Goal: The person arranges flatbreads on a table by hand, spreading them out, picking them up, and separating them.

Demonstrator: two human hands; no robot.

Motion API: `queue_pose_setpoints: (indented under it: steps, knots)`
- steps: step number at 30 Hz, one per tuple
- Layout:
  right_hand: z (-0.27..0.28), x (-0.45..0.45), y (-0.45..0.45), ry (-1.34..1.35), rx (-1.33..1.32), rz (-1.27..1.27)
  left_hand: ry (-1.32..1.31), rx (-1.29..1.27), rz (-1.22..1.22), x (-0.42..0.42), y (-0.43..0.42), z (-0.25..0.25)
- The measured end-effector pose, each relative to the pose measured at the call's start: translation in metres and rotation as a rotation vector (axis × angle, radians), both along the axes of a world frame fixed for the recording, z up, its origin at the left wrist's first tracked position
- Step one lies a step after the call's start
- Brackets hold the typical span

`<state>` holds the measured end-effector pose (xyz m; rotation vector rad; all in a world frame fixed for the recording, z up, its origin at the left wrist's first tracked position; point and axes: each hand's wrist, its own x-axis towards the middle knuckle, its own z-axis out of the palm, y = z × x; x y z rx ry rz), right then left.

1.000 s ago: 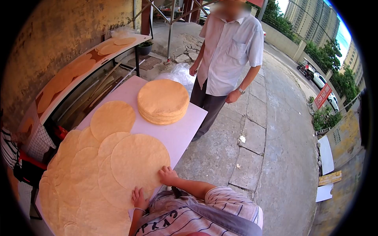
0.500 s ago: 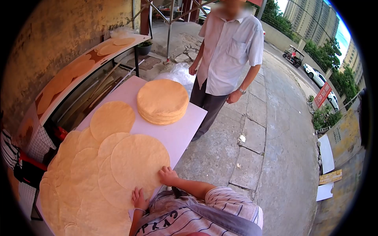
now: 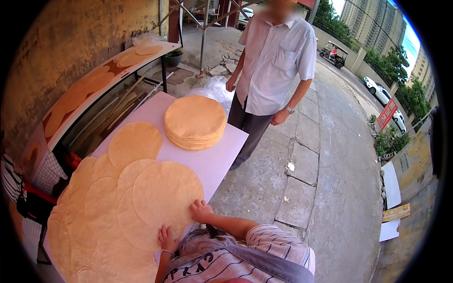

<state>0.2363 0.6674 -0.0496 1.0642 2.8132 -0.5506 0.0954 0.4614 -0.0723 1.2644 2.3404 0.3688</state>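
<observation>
Large, thin, round tan flatbreads lie overlapping across the near part of the table. The topmost flatbread (image 3: 167,191) lies close to the table's right edge. My right hand (image 3: 201,211) touches its right rim, with fingers slightly bent and apart. Below it, my left hand (image 3: 168,238) rests with spread fingers on the lower edge of the flatbread layer (image 3: 137,221). Neither hand lifts anything. Farther up the table stands a neat stack of flatbreads (image 3: 195,122), and a single flatbread (image 3: 135,146) lies left of it.
The pinkish tabletop (image 3: 222,155) ends at a corner near a person in a light shirt (image 3: 278,66). Clear plastic (image 3: 212,89) lies behind the table. A long side table (image 3: 163,46) along the wall holds more flatbreads. Paved ground (image 3: 264,188) is to the right.
My hands and the flatbreads stay in place. On the road in the background, the small open vehicle has moved left. The standing person has barely shifted.
</observation>
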Motion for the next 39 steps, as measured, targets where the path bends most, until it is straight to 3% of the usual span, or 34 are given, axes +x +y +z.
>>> queue_pose_setpoints:
  steps: [39]
  knots:
    - [0.005, 0.004, 0.000, 0.038, -0.032, 0.001, 0.016, 0.019, -0.008, 0.000, -0.001, -0.005]
